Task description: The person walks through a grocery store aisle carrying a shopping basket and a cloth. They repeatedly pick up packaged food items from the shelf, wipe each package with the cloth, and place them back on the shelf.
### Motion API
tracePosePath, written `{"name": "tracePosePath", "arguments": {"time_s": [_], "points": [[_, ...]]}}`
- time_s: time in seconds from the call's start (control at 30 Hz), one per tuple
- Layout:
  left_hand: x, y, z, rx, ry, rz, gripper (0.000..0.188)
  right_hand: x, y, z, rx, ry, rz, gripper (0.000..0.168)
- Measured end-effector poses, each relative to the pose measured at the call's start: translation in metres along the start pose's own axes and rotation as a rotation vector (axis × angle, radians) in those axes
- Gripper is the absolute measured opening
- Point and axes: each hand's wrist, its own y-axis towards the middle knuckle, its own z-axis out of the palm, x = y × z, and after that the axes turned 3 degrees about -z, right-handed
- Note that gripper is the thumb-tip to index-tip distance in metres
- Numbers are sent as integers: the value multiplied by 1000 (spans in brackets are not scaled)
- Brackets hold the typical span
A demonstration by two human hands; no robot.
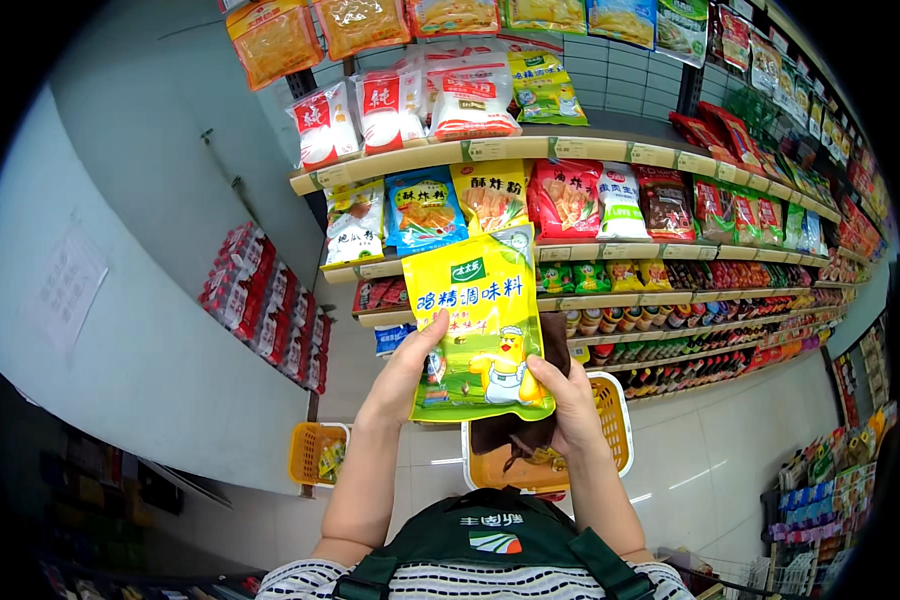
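Observation:
Both hands hold a yellow and green seasoning packet (474, 330) upright in front of the shelves, its printed front with a cartoon chicken facing me. My left hand (409, 367) grips its left edge, thumb on the front. At the lower right edge, my right hand (568, 397) has its thumb on the packet and also holds a dark brown cloth (514, 433), which hangs behind and below it. A similar yellow packet (547, 88) stands on the upper shelf, beside white bags with red print (471, 96).
An orange and white plastic basket (621, 420) with some packets is below my hands; a smaller orange basket (304, 454) stands to the left. Shelf edges (435, 156) curve away to the right. Shrink-wrapped red packs (270, 307) are stacked by the left wall.

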Motion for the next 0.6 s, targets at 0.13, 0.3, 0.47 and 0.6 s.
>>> {"name": "tracePosePath", "arguments": {"time_s": [0.13,0.3,0.47,0.6], "points": [[6,-2,4,127,-199,60,53,2,8,-2,-141,-85,-23,26],[21,5,-8,53,9,137,54,11,24,-26,-333,-425,-487,26],[23,1,9,107,158,60,58,45,35,20,31,-682,-792,31],[35,9,0,97,137,138,58,22,41,40,235,-1464,-939,55]]}}
